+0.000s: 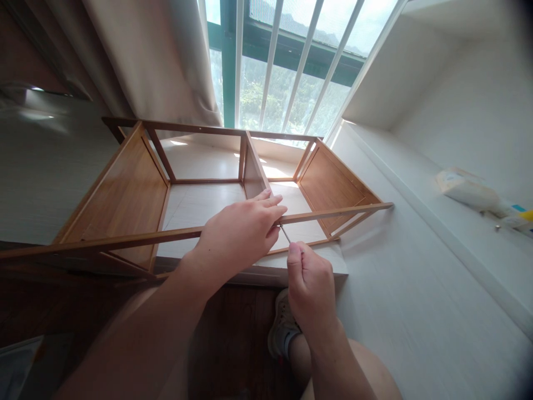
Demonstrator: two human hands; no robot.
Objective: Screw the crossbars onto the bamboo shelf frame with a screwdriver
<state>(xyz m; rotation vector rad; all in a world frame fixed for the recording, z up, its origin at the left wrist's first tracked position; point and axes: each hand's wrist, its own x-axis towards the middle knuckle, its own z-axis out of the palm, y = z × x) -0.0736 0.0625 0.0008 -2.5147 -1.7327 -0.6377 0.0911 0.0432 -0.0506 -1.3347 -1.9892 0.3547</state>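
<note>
A brown wooden frame [337, 213] with solid side panels and a middle divider [255, 164] stands by the window. My left hand [239, 225] is closed over its front rail where the divider meets it, fingers on top and thumb on the near side. Just below and to the right, my right hand [310, 278] is a fist around a thin metal rod-like tool [285, 233]. The tool's tip touches the near face of the rail, beside my left thumb. Its handle end is hidden in my fist, so its exact kind does not show.
Behind the frame is a barred window [287, 72] with a beige curtain [154, 61] at its left. A plastic bag [470, 186] and a small metal piece [497, 228] lie on the pale ledge at right. My shoe [280, 322] is on the dark floor [233, 339].
</note>
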